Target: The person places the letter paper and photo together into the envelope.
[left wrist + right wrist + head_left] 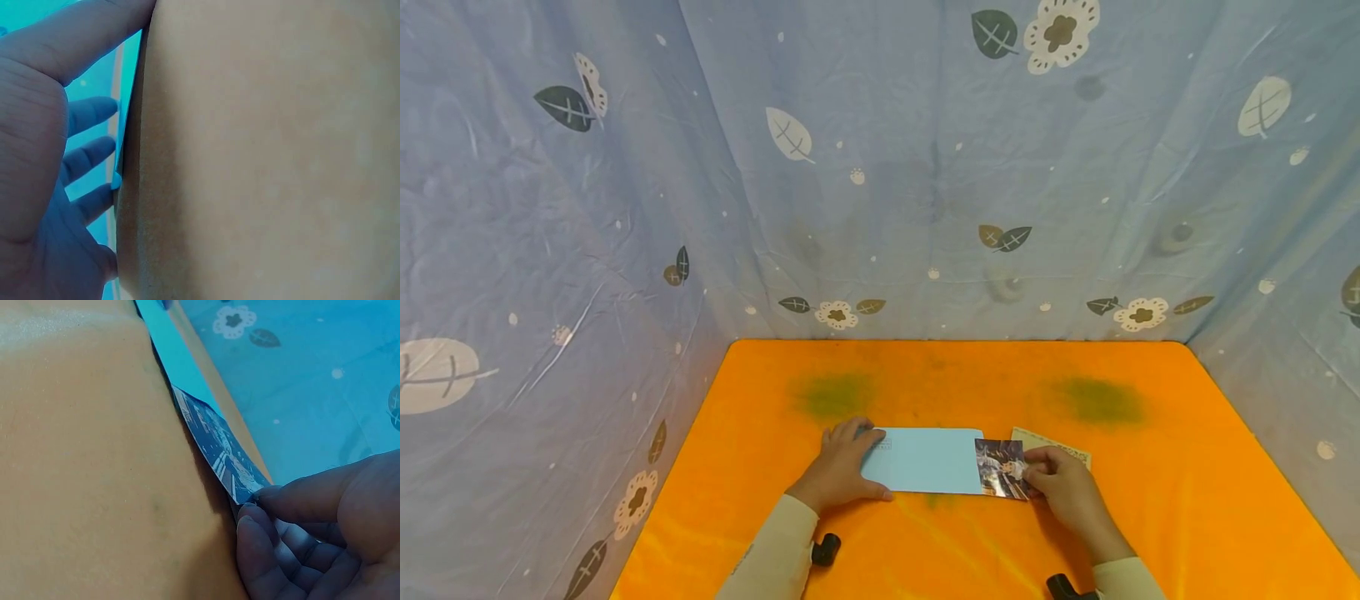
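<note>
A light blue envelope (925, 460) lies flat on the orange table (962, 383). My left hand (867, 463) rests on its left end, with the fingers laid over the top corner and the thumb along the lower edge. In the left wrist view the fingers (90, 156) look fairly straight. My right hand (1030, 473) pinches a dark printed photo card (997, 467) at the envelope's right end. The card's left edge meets the envelope's opening. The right wrist view shows the photo card (219, 447) held at its corner by my right hand (259, 506), with the envelope (169, 353) beyond it.
A beige card (1063, 448) lies partly hidden behind my right hand. Two green stains (835, 393) (1101, 400) mark the orange cloth. A blue floral curtain (925, 208) closes off the back and both sides. Black wrist mounts (825, 550) (1063, 587) sit near the front edge.
</note>
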The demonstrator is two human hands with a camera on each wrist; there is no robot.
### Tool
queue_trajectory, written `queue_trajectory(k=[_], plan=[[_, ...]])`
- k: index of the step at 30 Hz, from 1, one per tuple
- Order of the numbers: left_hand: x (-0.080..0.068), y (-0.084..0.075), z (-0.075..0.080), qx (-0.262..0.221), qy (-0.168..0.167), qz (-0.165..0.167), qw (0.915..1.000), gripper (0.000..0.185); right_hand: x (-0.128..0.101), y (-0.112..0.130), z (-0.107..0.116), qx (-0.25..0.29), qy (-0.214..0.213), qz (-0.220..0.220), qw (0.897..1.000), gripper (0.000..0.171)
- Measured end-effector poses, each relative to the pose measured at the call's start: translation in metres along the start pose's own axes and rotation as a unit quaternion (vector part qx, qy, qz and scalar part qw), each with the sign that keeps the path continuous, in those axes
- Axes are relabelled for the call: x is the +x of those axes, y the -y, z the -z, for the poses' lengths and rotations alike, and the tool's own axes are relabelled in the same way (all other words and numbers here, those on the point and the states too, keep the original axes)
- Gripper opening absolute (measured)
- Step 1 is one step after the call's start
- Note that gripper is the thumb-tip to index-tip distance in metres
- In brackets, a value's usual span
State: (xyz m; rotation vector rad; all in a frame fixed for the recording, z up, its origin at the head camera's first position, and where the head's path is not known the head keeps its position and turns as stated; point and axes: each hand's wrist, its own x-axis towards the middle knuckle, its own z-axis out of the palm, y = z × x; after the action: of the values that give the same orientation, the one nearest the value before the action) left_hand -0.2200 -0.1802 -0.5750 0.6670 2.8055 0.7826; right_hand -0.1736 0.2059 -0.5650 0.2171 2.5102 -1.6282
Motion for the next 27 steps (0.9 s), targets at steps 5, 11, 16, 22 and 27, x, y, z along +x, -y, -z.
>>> queue_trajectory(k=[5,11,16,22,27], plan=[[0.001,0.001,0.000,-0.003,0.001,0.000,1.0000,0.100,0.000,0.001,0.000,0.005,0.003,-0.002,1.000,0.028],[0.001,0.001,0.000,0.000,0.002,0.000,1.0000,0.100,-0.001,0.002,-0.002,0.024,0.007,-0.001,1.000,0.028],[0.001,-0.001,0.001,0.000,0.000,-0.002,1.0000,0.100,-0.002,0.002,-0.005,0.035,0.006,0.000,0.999,0.028],[0.001,-0.001,0.000,-0.001,0.000,0.001,1.0000,0.100,-0.001,0.002,-0.009,0.041,0.004,0.005,0.999,0.027],[0.001,-0.001,0.000,0.001,-0.002,-0.001,1.0000,0.099,0.000,0.002,-0.013,0.043,0.002,0.007,0.999,0.027]])
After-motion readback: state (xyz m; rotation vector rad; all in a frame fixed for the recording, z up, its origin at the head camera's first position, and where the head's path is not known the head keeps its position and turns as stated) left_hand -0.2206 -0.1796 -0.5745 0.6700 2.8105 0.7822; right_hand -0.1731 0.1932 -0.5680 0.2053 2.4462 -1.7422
